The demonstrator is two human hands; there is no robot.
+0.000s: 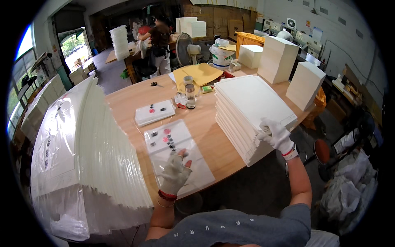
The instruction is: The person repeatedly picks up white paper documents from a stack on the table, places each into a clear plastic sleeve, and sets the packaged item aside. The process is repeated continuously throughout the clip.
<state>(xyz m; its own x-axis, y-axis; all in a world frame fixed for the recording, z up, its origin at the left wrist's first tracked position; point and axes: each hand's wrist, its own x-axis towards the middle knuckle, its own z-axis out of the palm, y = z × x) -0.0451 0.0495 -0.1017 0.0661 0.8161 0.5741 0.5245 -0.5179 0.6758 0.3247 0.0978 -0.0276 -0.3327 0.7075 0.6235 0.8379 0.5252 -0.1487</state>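
My left hand point(175, 172), in a pale glove with bare fingertips, is over a clear plastic bag point(197, 160) with red and black print. Its thumb and finger are apart, and no held object shows between them. My right hand point(277, 136), also gloved, rests at the near edge of a tall stack of white sheets point(259, 96). The fingers are spread over the top sheet and the edge; some tips are hard to make out. Beyond the bag, a folded pile of printed plastic bags point(154, 113) lies on the table point(201, 127).
Plastic-wrapped white sheets point(103, 152) rise along the left. White blocks of paper point(277, 57) stand at the far right. A glass jar point(190, 96), scissors point(154, 84) and yellow envelopes point(193, 75) sit toward the back. A co-worker point(159, 41) stands at another table beyond.
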